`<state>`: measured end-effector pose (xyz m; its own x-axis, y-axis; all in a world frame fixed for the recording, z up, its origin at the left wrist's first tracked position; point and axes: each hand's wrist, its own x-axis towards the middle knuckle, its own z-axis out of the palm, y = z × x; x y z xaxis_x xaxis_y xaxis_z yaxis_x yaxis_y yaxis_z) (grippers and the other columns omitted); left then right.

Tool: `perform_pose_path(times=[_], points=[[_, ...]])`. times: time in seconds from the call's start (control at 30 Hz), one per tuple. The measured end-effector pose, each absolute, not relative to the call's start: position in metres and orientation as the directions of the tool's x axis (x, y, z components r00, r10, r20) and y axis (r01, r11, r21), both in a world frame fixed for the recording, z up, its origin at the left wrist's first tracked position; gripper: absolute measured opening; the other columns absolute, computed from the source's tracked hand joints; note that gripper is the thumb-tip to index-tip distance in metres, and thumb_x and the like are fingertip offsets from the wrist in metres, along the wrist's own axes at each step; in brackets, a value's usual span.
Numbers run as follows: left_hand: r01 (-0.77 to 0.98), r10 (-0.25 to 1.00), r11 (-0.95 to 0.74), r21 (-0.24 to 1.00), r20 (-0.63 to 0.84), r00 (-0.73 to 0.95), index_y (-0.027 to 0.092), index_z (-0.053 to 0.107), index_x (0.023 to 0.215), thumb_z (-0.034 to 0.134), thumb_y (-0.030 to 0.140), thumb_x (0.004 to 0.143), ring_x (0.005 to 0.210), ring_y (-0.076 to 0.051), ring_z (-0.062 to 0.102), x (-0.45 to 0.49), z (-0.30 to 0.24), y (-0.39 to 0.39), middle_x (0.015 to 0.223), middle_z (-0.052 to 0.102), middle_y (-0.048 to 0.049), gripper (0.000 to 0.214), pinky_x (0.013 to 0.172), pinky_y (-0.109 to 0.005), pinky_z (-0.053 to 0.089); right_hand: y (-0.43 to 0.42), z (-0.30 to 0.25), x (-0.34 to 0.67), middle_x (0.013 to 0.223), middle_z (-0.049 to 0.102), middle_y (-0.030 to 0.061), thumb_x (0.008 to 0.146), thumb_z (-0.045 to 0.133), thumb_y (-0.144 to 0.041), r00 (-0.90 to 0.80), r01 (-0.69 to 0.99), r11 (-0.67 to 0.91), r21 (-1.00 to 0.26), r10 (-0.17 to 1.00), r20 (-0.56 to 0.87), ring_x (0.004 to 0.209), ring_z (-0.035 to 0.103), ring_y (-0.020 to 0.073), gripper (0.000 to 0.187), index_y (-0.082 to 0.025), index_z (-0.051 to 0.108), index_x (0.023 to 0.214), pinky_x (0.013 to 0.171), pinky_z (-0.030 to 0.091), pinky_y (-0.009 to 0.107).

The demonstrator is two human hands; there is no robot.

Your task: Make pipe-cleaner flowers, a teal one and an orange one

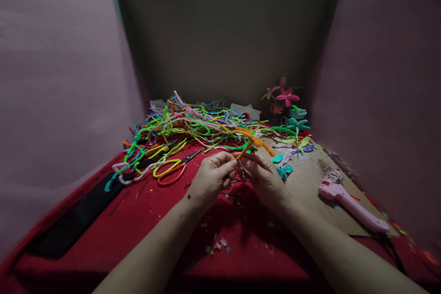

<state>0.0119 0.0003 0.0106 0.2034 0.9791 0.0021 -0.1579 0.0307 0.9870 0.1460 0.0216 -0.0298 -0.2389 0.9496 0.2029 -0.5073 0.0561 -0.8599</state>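
Between my two hands, just above the red cloth, is an orange pipe cleaner [245, 150]. My left hand [215, 175] pinches it with thumb and fingertips. Close against it, my right hand [263, 177] also has its fingers closed on the orange piece, and its fingertips are partly hidden. Behind my hands, more orange pipe cleaners [255, 139] lie at the front of a large tangled heap of coloured pipe cleaners [193, 121]. To the left of my left hand rest scissors [172, 172] with yellow and orange handles.
A pink glue gun [353, 206] lies on a brown board [303, 206] at the right, its cord trailing forward. Teal petal shapes [283, 172] lie nearer my right hand. Pipe-cleaner flowers [287, 96] stand at the back right. A long black item [74, 220] lies at the left edge.
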Motion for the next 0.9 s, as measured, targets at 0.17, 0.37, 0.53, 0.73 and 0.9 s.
perform_pose_path(times=[0.17,0.37,0.53,0.73,0.9], points=[[-0.267,0.953,0.142,0.953,-0.058,0.299,0.015,0.050,0.069,0.065,0.031,0.072,0.035,0.001,0.028,0.0102,0.0073,0.0018,0.050,0.046,0.0068,0.022,0.036,-0.013,0.022,0.0226,-0.0265,0.1448,0.074,0.067,0.0013,0.069,0.068,-0.027,-0.261,-0.541,0.027,-0.841,0.945,0.198,0.064,0.053,0.0126,0.010,-0.022,0.071,0.077,0.064,0.041,0.027],[-0.327,0.910,0.232,0.916,-0.086,0.405,0.014,0.057,0.083,0.062,0.027,0.076,0.033,0.002,0.022,0.0082,0.0053,0.0028,0.051,0.044,0.0071,0.016,0.033,-0.011,0.019,0.0217,-0.0210,0.1443,0.067,0.065,0.0005,0.065,0.070,-0.024,-0.316,-0.569,-0.107,-0.816,0.944,0.097,0.062,0.055,0.0113,0.017,-0.019,0.072,0.082,0.060,0.043,0.023],[-0.339,0.896,0.265,0.903,-0.100,0.432,0.014,0.055,0.077,0.061,0.025,0.076,0.032,0.001,0.022,0.0079,0.0067,0.0011,0.051,0.045,0.0069,0.012,0.030,-0.011,0.020,0.0230,-0.0210,0.1466,0.070,0.066,0.0004,0.060,0.074,-0.022,-0.326,-0.584,-0.142,-0.799,0.943,0.071,0.062,0.056,0.0114,0.024,-0.019,0.072,0.084,0.059,0.044,0.023],[-0.345,0.844,0.312,0.885,-0.091,0.528,0.015,0.057,0.091,0.061,0.025,0.077,0.031,0.001,0.016,0.0048,0.0085,0.0017,0.052,0.045,0.0080,0.018,0.029,-0.011,0.018,0.0239,-0.0207,0.1450,0.064,0.064,-0.0009,0.060,0.075,-0.024,-0.342,-0.586,-0.109,-0.803,0.932,0.123,0.058,0.052,0.0104,0.013,-0.021,0.071,0.072,0.061,0.043,0.025],[-0.196,0.908,0.142,0.970,-0.049,0.415,0.015,0.055,0.077,0.058,0.032,0.077,0.033,-0.001,0.030,0.0089,0.0101,0.0002,0.055,0.051,0.0052,0.018,0.033,-0.014,0.026,0.0242,-0.0221,0.1439,0.061,0.062,-0.0009,0.065,0.072,-0.025,-0.276,-0.561,-0.022,-0.827,0.947,0.162,0.056,0.052,0.0121,0.010,-0.021,0.071,0.074,0.060,0.042,0.027]])
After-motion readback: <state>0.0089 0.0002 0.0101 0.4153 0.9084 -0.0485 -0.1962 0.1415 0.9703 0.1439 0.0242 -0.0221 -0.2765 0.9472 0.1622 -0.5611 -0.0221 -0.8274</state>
